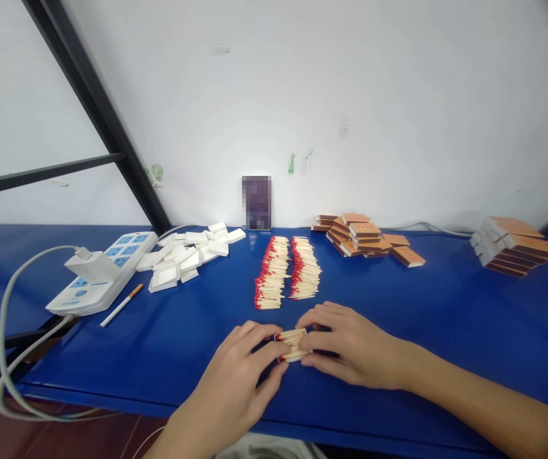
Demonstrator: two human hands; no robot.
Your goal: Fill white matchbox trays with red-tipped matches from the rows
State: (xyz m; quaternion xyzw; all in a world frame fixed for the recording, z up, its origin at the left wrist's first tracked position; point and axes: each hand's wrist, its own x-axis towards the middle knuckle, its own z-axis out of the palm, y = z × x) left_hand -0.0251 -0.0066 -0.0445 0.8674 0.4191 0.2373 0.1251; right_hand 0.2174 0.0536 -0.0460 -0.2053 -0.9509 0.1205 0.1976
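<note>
A small bundle of red-tipped matches (pixel 293 344) lies on the blue table (pixel 446 319) near its front edge. My left hand (pixel 245 370) pinches the bundle from the left with fingertips closed on it. From the right, my right hand (pixel 350 347) closes its fingers on the same bundle. Just beyond the hands lie two rows of loose matches (pixel 287 273) with red heads pointing left.
A heap of white inner trays (pixel 185 255) lies at the back left, beside a white power strip (pixel 104 274) with cable and a cigarette (pixel 121 306). Orange matchbox sleeves (pixel 364 237) are piled at the back centre-right, another stack (pixel 513 245) at far right. The wall is close behind.
</note>
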